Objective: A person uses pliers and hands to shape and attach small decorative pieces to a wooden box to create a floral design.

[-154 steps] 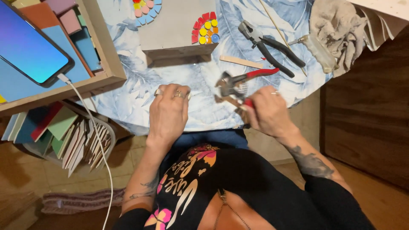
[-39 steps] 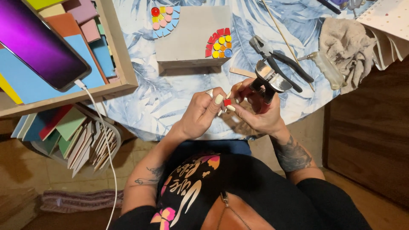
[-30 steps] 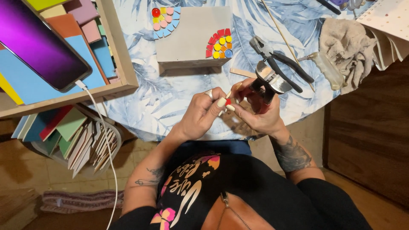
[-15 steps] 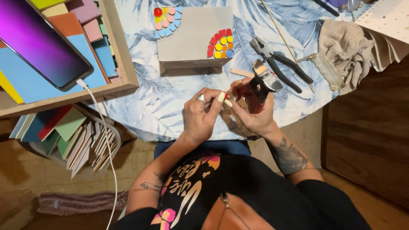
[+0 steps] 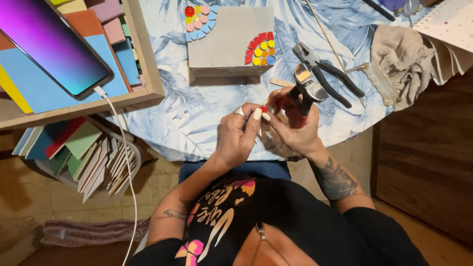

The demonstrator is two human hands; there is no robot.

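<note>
My left hand [image 5: 239,135] pinches a small red tile piece [image 5: 263,109] between thumb and fingertips, over the near edge of the round table. My right hand [image 5: 290,130] touches the same piece with its fingertips while gripping red-handled wheeled nippers [image 5: 303,91], whose metal head points away from me. Beyond the hands stands a grey block [image 5: 229,39] with two patches of coloured mosaic pieces, one at its far left corner [image 5: 197,22] and one at its right [image 5: 260,49].
Black-handled pliers [image 5: 322,71], a thin wooden stick [image 5: 335,49], a glue bottle [image 5: 377,79] and a beige rag [image 5: 404,56] lie at right. A wooden tray [image 5: 148,74] with coloured tiles and a lit phone [image 5: 51,44] is left; a basket of tiles [image 5: 93,162] stands below.
Both hands rose from the table edge and came together; the nippers now sit tilted up in my right hand, and the red piece is held between both hands.
</note>
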